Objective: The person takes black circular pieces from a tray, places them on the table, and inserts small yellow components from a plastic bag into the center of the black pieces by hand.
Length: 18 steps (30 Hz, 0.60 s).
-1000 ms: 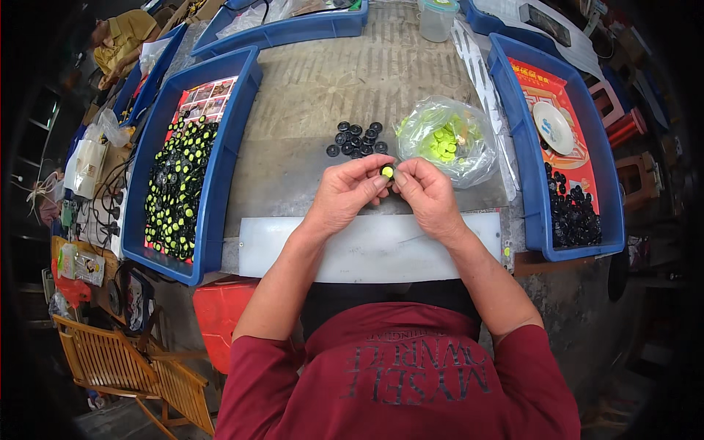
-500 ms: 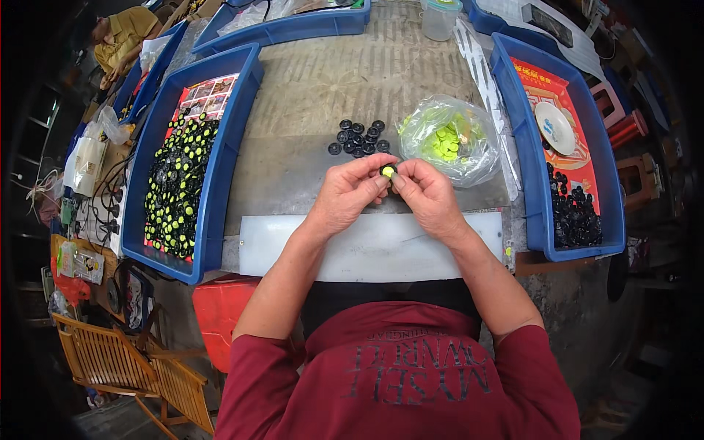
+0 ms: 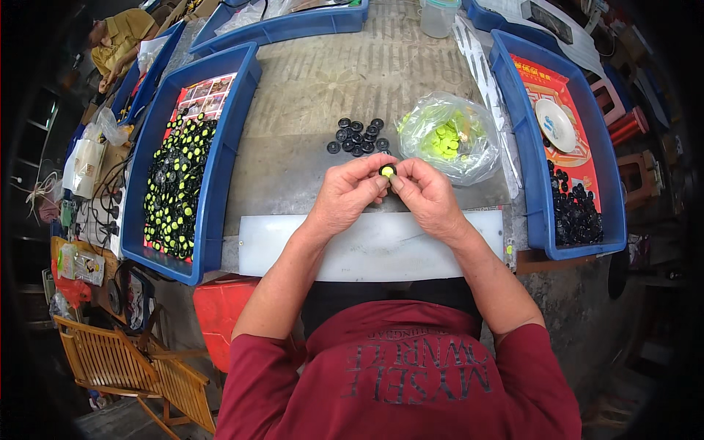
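Both my hands meet over the near part of the table, pinching one small black wheel-like disc (image 3: 387,171) with a yellow-green centre. My left hand (image 3: 349,189) grips it from the left, thumb and fingers closed. From the other side my right hand (image 3: 427,193) holds it, its thumb at the yellow-green centre. Just beyond the fingers lies a cluster of plain black discs (image 3: 357,136). An open clear plastic bag (image 3: 475,158) of yellow-green round pieces (image 3: 445,139) sits beyond my right hand.
A blue tray (image 3: 233,147) at left holds many black discs with yellow-green centres (image 3: 172,187). Another blue tray (image 3: 539,235) at right holds black pieces (image 3: 577,213) and a white plate (image 3: 555,125). A white board (image 3: 367,249) lines the near edge. A person (image 3: 125,40) is at far left.
My hands stay in almost the same place on the disc, the right thumb shifting slightly at its yellow-green centre. The rest looks the same apart from a slight view shift.
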Motion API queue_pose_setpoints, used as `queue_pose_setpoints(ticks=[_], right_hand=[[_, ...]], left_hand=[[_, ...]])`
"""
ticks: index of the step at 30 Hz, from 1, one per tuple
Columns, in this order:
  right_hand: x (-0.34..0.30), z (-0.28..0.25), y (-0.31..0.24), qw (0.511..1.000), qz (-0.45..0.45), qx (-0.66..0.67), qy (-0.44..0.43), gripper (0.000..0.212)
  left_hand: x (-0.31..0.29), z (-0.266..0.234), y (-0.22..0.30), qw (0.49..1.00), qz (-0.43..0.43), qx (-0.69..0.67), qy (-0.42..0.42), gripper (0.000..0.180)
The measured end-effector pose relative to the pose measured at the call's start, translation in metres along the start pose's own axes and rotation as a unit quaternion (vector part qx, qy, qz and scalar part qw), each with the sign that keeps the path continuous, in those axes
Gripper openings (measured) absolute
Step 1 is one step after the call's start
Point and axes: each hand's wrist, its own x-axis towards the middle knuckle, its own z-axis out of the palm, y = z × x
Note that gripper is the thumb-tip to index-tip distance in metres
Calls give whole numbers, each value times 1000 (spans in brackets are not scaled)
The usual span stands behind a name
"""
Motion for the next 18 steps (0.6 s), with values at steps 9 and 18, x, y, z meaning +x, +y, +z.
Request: queue_pose_setpoints(ticks=[9,18], right_hand=[[0,2,-4,992,-44,-114,15,8],[-1,4,-5,986,-59,-154,33,7]], left_hand=[[0,2,-3,1000,-9,-6,19,26],[1,5,-7,999,14,24,42,25]])
